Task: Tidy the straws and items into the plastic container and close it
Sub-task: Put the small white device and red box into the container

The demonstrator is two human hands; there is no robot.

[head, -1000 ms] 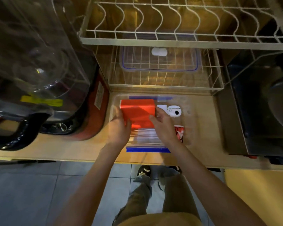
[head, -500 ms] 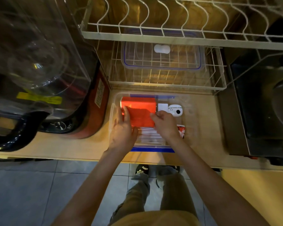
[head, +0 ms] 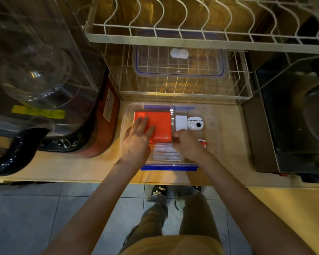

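A clear plastic container [head: 213, 116] with blue clasps stands open on the wooden counter. Inside lie an orange-red packet [head: 161, 124], a white block [head: 180, 122], a small white round device [head: 195, 123], clear-wrapped straws [head: 164, 153] and a red-and-white sachet [head: 203, 143]. My left hand [head: 136, 142] lies flat, fingers spread, on the packet's left part. My right hand [head: 187, 144] is curled over the straws at the packet's near right corner; its fingertips are hidden. The container's lid [head: 179, 63], clear with a blue rim and white valve, rests in the wire rack behind.
A white wire dish rack [head: 184, 92] stands behind the container, its upper tier overhanging. A large clear-topped appliance with a red base [head: 99, 126] crowds the left. A dark metal appliance [head: 293, 126] sits on the right. The counter edge is just below the container.
The orange-red packet has been pushed down flatter into the container's far left. My left hand slid onto its top with fingers spread, and my right hand drew back to its near corner.
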